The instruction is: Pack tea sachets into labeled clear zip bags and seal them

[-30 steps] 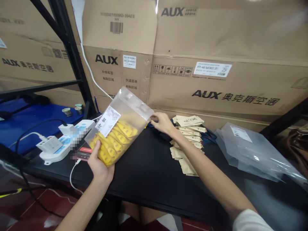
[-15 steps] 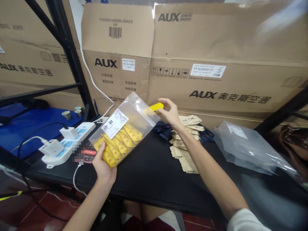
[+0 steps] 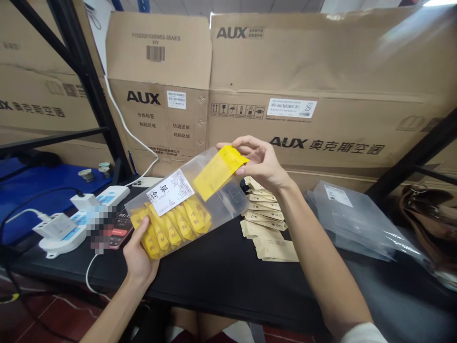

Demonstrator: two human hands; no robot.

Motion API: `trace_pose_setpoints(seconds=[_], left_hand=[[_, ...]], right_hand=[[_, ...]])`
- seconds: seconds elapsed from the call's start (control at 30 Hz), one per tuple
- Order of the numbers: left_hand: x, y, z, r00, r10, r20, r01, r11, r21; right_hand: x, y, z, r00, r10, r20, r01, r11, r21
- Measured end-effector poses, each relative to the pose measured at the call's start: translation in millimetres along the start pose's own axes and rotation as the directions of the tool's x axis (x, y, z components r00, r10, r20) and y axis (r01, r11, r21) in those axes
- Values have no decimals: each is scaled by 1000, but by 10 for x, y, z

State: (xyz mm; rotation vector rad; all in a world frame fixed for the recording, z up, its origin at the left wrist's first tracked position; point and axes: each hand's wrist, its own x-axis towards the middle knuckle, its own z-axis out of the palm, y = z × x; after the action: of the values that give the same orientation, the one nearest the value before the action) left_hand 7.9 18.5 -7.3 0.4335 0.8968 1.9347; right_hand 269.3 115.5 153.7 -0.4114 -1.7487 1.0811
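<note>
My left hand grips the lower end of a clear plastic bag, tilted with its mouth to the upper right. Inside lies a row of yellow sachets, and a white label is on the front. With fingers and thumb closed, my right hand pinches the top end of one more yellow sachet at the bag's mouth. That sachet's lower part seems to be within the bag. Below my right wrist, tan paper sachets lie overlapping on the black table.
A white power strip with chargers and a phone are on the left. Several flat clear bags lie on the right, beside a shiny brown item. Large cardboard boxes stand behind, between black metal bars.
My right hand has turned, and the yellow sachet now shows its broad face, lower at the bag's mouth. My left hand still holds the bag, now tilted flatter. The view has shifted a little right.
</note>
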Motion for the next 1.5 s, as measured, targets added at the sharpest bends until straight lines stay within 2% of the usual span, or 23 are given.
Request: trace_pose_setpoints(seconds=[0.1, 0.3, 0.43, 0.5, 0.63, 0.73, 0.8, 0.9, 1.03, 1.07, 1.1, 1.13, 1.17, 1.2, 1.23, 1.27, 1.33, 1.37, 1.4, 1.5], left_hand=[[-1, 3, 7, 1000, -6, 4, 6, 1000, 15], [19, -12, -5, 1000, -9, 27, 9, 1000, 9], [19, -28, -23, 999, -4, 34, 4, 1000, 7], [14, -25, -29, 999, -25, 31, 25, 1000, 4], [15, -21, -47, 995, -78, 56, 77, 997, 19], [28, -30, -68, 996, -53, 70, 51, 998, 34], [37, -37, -84, 997, -32, 75, 29, 999, 38], [41, -43, -104, 995, -56, 78, 52, 998, 47], [29, -37, -95, 992, -99, 74, 95, 994, 53], [26, -32, -81, 993, -100, 70, 97, 994, 44], [24, -26, -63, 994, -95, 59, 93, 995, 29], [23, -18, -41, 996, -82, 42, 82, 997, 8], [24, -9, -19, 998, -58, 19, 59, 998, -17], [27, 2, 1, 1000, -27, -5, 27, 999, -43], [32, 13, 18, 1000, 5, -29, -7, 998, -65], [40, 23, 28, 998, 36, -51, -40, 996, -83], [59, 42, 30, 994, 79, -76, -87, 990, -108], [70, 49, 23, 993, 86, -86, -96, 988, -118], [80, 55, 13, 992, 83, -97, -95, 987, -127], [100, 63, -14, 992, 21, -126, -39, 989, -146]], right_hand=[[-29, -81, 107, 990, 82, 115, -72, 993, -92], [-85, -201, 253, 997, 55, 49, -36, 945, -325], [-47, -110, 361, 999, -6, -43, -4, 974, -225], [-37, -79, 407, 1000, 4, -19, -8, 983, -185], [-77, -133, 446, 988, 125, 87, -82, 916, -393], [-120, -212, 461, 967, 247, 67, -172, 821, -545], [-135, -246, 466, 959, 274, 75, -178, 784, -594], [-135, -258, 448, 943, 277, 186, -111, 786, -609], [-120, -237, 440, 875, 270, 401, -15, 844, -536], [-115, -226, 449, 873, 252, 418, 1, 855, -519], [-106, -207, 459, 893, 212, 396, 13, 869, -495], [-94, -179, 466, 934, 147, 326, 22, 886, -463], [-77, -135, 466, 976, 64, 207, 30, 906, -422], [-53, -71, 456, 998, -25, 56, 44, 925, -377], [-22, 19, 434, 988, -106, -109, 64, 940, -336], [18, 135, 404, 953, -163, -256, 77, 945, -317], [127, 445, 339, 893, -198, -404, 40, 929, -368], [194, 626, 317, 905, -166, -391, -27, 895, -445], [268, 810, 310, 947, -93, -308, -96, 831, -547], [490, 1285, 383, 995, 68, -76, -100, 765, -636]])
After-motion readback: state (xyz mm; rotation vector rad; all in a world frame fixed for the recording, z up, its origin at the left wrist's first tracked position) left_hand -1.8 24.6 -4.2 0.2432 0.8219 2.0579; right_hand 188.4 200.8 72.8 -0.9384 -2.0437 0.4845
